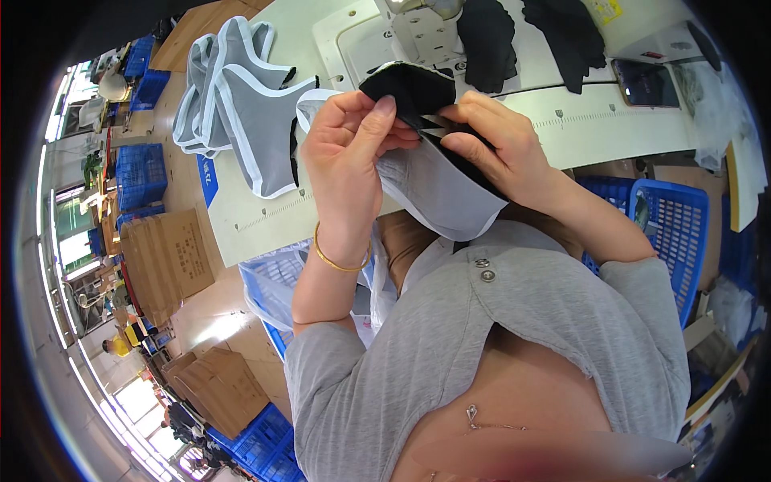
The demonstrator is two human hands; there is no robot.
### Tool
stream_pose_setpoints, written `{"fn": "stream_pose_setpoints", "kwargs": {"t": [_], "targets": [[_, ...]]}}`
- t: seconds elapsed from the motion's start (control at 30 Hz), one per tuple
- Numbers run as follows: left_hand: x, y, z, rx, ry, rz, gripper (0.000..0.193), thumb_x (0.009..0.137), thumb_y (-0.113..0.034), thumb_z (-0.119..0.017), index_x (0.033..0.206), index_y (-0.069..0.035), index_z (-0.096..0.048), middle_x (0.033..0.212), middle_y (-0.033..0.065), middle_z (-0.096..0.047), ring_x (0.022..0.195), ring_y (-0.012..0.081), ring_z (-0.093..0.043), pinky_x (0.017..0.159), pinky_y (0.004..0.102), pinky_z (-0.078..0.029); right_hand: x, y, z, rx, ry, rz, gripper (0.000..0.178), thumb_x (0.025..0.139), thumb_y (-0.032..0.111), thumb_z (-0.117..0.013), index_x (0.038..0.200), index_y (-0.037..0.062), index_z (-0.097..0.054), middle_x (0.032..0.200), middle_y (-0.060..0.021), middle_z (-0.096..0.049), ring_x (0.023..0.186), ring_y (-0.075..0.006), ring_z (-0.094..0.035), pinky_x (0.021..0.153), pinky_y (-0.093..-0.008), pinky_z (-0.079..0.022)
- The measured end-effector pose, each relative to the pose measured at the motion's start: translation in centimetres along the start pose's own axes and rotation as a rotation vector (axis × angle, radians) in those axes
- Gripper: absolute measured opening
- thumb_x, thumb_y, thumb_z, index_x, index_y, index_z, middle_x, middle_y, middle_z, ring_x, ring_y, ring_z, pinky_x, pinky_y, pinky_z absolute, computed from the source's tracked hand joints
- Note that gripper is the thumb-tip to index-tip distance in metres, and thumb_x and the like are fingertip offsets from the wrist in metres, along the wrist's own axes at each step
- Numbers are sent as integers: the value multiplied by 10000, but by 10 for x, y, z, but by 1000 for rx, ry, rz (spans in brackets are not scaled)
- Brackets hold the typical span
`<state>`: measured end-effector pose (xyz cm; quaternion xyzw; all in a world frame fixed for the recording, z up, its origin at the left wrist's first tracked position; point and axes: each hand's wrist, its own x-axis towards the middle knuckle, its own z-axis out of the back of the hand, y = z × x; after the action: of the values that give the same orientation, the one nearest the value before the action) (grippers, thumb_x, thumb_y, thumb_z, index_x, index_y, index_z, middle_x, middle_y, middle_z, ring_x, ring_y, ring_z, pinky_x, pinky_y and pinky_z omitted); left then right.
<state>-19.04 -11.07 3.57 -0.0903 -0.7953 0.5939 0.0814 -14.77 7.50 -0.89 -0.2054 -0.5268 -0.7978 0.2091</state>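
My left hand (349,136) pinches a black fabric piece (408,84) between thumb and fingers, over the front part of the sewing table. This black piece appears joined to a grey fabric piece (450,197) that drapes down toward my lap. My right hand (506,145) is closed around small thread snips (434,123); their pointed metal tips show at the edge of the black fabric. Part of the snips is hidden by my fingers. Just beyond both hands stands a sewing machine (422,36).
Grey fabric pieces with white edging (257,120) lie at the table's left. Black fabric pieces (486,48) and a phone (645,83) rest at the right. Blue baskets (671,233) stand below the table, and cardboard boxes (165,261) are on the floor to the left.
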Motion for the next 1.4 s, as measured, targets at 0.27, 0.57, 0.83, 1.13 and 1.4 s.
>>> {"fn": "stream_pose_setpoints", "kwargs": {"t": [0.27,0.57,0.83,1.13,1.4], "targets": [[2,4,-2,45,-2,-21,143,930,-69,-657,999,37,-589,824,128,-688,702,178,-687,653,298,-590,-6,-2,-1,25,-21,-18,274,923,206,-660,1013,-49,-621,832,-147,-555,731,-301,-579,641,-352,-462],[-5,10,-15,87,4,-28,137,937,-56,-647,1004,47,-587,843,129,-687,720,173,-684,659,303,-591,-7,3,-3,-49,-105,19,280,899,197,-690,1015,-52,-635,812,-137,-558,698,-282,-578,614,-345,-462],[-29,9,19,30,-143,-83,116,861,53,-613,973,63,-642,856,96,-679,646,151,-632,617,271,-530,-12,12,3,319,-139,-157,164,969,41,-542,1069,-45,-639,924,-96,-671,736,-124,-582,651,-237,-460],[-176,-80,268,398,-372,173,245,713,-33,-510,883,57,-661,702,61,-606,656,135,-597,623,223,-465,-16,7,2,542,4,-153,283,1002,127,-485,1145,-68,-630,834,-43,-540,653,-50,-415,551,-191,-287],[-71,-58,153,1483,-233,-209,342,815,-246,-752,1033,12,-696,931,116,-669,836,229,-633,719,317,-494,-3,30,-24,308,127,-349,115,875,45,-699,988,27,-701,689,48,-489,629,-39,-411,555,-202,-323]]}}
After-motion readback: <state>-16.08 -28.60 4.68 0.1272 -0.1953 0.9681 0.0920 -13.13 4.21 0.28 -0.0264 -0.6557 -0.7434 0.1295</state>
